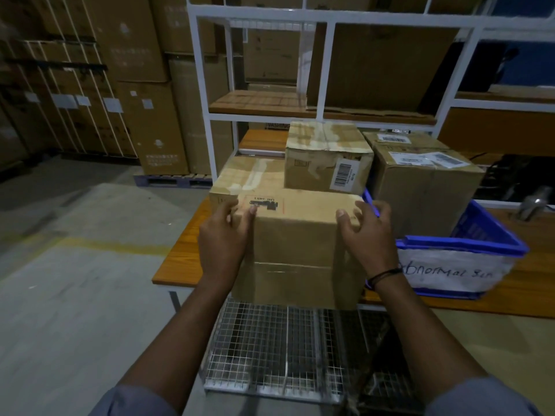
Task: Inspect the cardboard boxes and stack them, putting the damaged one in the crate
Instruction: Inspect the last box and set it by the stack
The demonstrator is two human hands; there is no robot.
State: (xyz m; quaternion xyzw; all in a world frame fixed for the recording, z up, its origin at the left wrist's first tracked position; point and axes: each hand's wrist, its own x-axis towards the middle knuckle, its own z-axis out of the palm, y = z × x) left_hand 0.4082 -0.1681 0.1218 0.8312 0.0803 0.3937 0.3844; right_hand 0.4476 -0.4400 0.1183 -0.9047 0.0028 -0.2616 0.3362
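I hold a plain cardboard box [295, 250] in front of me, over the near edge of the wooden table [177, 256]. My left hand [223, 235] grips its upper left corner and my right hand [368, 235] grips its upper right corner, fingers curled over the top edge. Behind it lies a flat taped box [246, 175], and a smaller box with torn tape and a barcode label [327, 157] stands on that. A blue crate [468, 250] with a handwritten white label stands to the right, holding another labelled box [423, 178].
A wire mesh cage [285, 346] stands on the floor below the held box. A white metal shelf frame [327, 70] with large cartons rises behind the table. Stacked cartons on a pallet [156, 121] line the left wall. Grey concrete floor [75, 280] lies to the left.
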